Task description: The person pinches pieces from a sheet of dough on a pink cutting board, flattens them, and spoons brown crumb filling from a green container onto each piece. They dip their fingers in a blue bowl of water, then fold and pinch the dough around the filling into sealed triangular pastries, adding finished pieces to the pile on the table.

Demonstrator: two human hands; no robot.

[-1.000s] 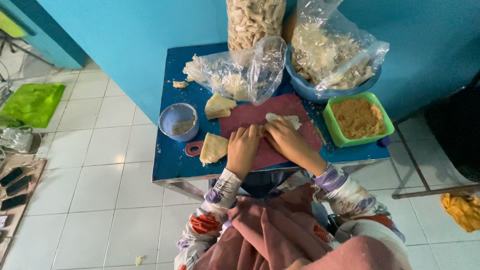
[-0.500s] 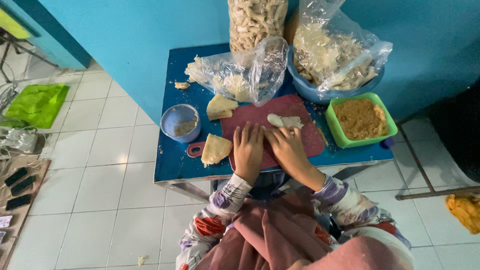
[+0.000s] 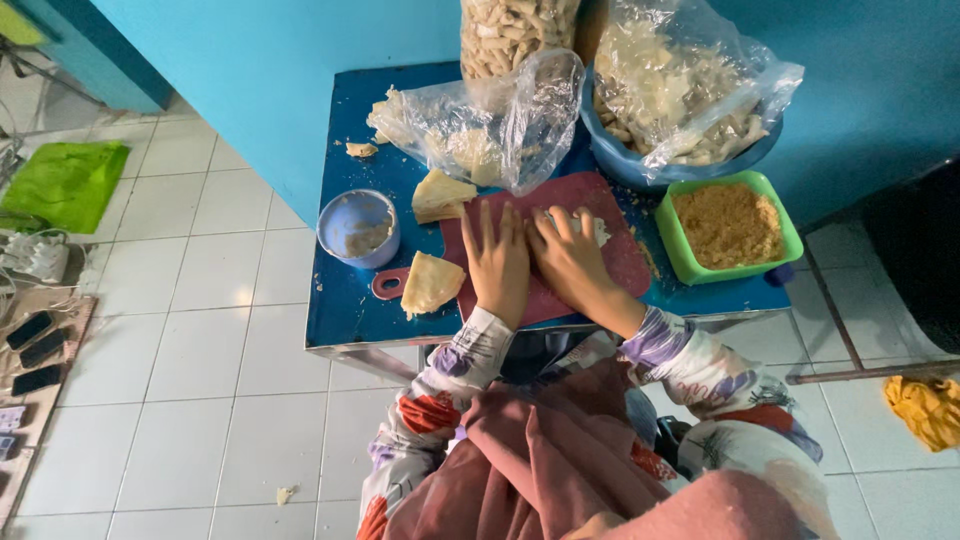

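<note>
green tub of crumbs [image 3: 728, 226], blue cup [image 3: 358, 228]

Turquoise wall [image 3: 280, 90], white tiled floor [image 3: 200, 400], small blue table [image 3: 345, 310], daylight

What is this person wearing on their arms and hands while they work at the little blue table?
Both hands, the left hand and the right hand, are bare: no gloves, and no rings or watch that I can make out. The long sleeves are pale fabric with a purple and red floral print, reaching to the wrists.
</note>
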